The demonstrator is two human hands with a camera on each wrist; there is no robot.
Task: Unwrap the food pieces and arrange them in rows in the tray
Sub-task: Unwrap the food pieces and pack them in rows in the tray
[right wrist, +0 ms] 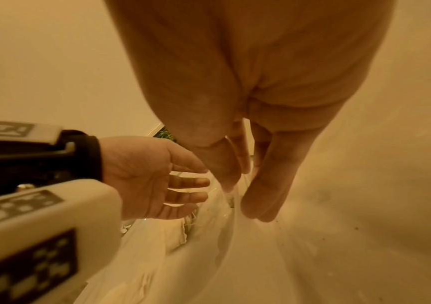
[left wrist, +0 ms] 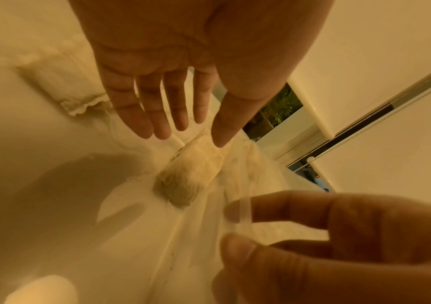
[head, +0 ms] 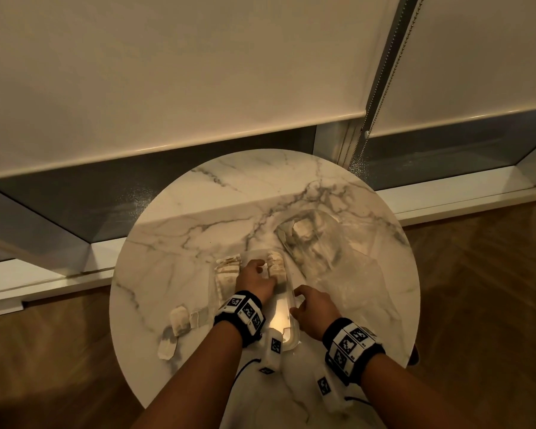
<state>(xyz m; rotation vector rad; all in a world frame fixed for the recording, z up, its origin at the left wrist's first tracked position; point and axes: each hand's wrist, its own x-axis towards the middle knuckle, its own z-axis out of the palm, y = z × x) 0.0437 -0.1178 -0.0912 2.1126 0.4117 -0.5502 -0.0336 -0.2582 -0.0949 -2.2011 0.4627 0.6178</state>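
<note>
Arranging stage, judged from the layout: food pieces (head: 276, 264) lie in a clear plastic tray (head: 292, 331) near the middle of the round marble table (head: 174, 243), one stack along the tray's left side (head: 228, 269), another at its far right end — two rows begun, the near half of the tray floor bare.

Left hand (head: 254, 278) — reaches into the tray between the two stacks, fingers straight and spread, released, holding nothing; in the left wrist view the thumb tip sits just over one pale piece (left wrist: 191, 174), though contact cannot be told.

Right hand (head: 314, 311) — at the tray's right rim, thumb and forefinger pinching the thin clear wall, apparently steadying it.

Off-tray stock: three small packets (head: 177, 320), seemingly wrapped, lie toward the table's left edge, just beside the tray. A clear plastic bag (head: 316, 243) lies toward the far right edge, holding at least one pale piece.

Next move, by judgement: nudge the piece square into its row, then fetch a packet from the left edge and open it, which calls for both hands free.
</note>
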